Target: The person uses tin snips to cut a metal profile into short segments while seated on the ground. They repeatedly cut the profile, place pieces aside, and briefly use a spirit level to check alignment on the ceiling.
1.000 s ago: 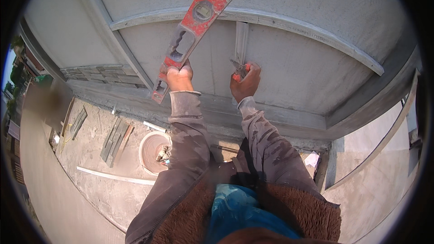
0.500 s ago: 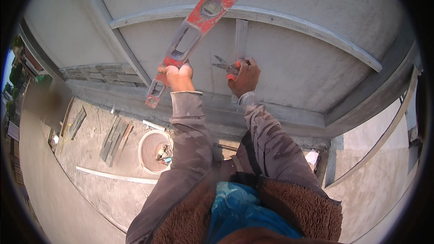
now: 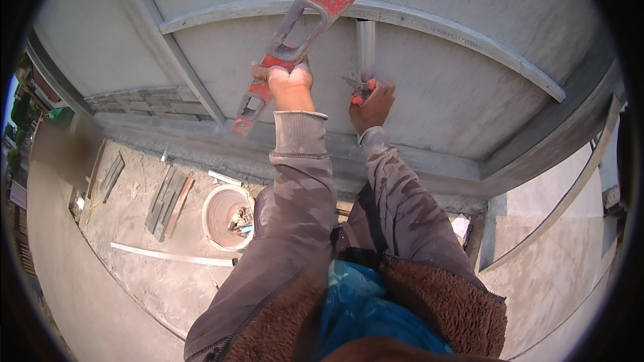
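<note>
My left hand (image 3: 290, 87) is wrapped round the middle of a worn red spirit level (image 3: 317, 1), which slants from lower left up to the top edge of the view. Its round vial window shows near the upper end. In my right hand (image 3: 373, 108) is a pair of pliers (image 3: 360, 88) with red handles, jaws pointing up and left. Just above the pliers, a short upright metal strip (image 3: 365, 47) runs down the grey wall from a long horizontal batten (image 3: 463, 38). Part of the strip is hidden behind my right hand.
Below left, a round bucket (image 3: 209, 221) holds some tools. Grey stone strips (image 3: 166, 201) and a pale batten (image 3: 171, 255) lie on the dusty ground. Stacked stone cladding (image 3: 151, 108) covers part of the wall at left. A long curved strip (image 3: 570, 208) leans at right.
My left hand has carried the level up and to the right. My right hand has shifted slightly right with the pliers, whose jaws look less widely spread now.
</note>
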The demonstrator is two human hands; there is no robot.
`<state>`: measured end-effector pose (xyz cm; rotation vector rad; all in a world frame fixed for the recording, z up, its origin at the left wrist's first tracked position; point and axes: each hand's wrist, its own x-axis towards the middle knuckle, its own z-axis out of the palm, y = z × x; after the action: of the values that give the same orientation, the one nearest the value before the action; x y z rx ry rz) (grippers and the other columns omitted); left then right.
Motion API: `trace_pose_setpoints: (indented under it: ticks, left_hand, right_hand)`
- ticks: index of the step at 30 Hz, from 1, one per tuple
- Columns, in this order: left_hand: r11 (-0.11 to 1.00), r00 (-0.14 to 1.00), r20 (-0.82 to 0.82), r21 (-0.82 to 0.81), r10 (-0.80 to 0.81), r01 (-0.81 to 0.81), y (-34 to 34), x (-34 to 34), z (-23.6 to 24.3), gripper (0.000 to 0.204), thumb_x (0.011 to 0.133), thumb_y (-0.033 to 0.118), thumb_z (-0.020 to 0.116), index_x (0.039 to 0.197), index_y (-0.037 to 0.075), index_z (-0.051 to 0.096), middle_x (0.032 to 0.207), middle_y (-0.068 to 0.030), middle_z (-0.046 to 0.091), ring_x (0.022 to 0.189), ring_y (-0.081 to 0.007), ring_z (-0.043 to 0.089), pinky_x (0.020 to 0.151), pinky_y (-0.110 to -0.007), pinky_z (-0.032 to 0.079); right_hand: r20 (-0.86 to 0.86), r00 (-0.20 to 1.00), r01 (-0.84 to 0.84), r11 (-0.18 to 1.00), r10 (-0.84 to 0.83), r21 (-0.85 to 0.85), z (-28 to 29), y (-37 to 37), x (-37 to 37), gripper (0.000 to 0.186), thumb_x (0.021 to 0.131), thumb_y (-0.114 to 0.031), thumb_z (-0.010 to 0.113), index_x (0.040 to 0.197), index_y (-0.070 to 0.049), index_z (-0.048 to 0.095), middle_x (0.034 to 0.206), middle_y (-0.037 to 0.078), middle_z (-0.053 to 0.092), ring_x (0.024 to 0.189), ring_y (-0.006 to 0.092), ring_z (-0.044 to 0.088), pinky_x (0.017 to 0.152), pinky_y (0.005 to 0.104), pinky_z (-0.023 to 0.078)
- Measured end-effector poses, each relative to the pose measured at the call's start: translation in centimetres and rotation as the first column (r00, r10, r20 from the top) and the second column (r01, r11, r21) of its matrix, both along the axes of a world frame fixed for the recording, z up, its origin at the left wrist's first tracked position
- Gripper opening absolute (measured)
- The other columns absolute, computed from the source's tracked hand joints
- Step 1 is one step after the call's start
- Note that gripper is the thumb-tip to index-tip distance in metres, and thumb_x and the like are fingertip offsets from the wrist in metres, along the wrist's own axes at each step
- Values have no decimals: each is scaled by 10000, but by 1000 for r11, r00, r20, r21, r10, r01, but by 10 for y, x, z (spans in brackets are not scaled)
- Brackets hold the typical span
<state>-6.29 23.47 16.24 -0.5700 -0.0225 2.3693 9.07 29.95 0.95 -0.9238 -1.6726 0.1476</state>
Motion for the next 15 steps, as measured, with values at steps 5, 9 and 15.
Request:
trace_pose_setpoints:
  ticks: [5, 9, 15]
  left_hand:
    - [1000, 999, 47, 18, -5, 5, 17, 8, -2, 411, 944, 509, 675, 1205, 195, 629, 1205, -23, 667, 1069, -248, 623, 907, -440, 545]
    - [995, 995, 93, 92, -46, 37, 32, 7, -6, 350, 921, 420, 732, 1188, 213, 639, 1146, -6, 682, 1044, -231, 648, 888, -398, 560]
    - [989, 966, 213, 54, -144, 135, 42, 14, -5, 322, 945, 252, 673, 1262, 212, 631, 1287, -36, 633, 1168, -242, 597, 966, -410, 526]
  right_hand:
    - [-48, 999, -23, 999, 24, 29, -3, 1, -6, 538, 662, -69, 782, 1124, -59, 507, 1141, 113, 541, 1134, 337, 513, 932, 478, 389]
    - [-30, 999, -14, 1000, 14, -18, 0, 0, -4, 530, 670, -71, 780, 1127, -57, 512, 1113, 118, 538, 1085, 342, 524, 930, 474, 394]
    - [11, 1000, -5, 997, 6, -77, 6, -1, 0, 498, 692, -88, 789, 1120, -39, 538, 1089, 143, 545, 1045, 362, 533, 911, 471, 414]
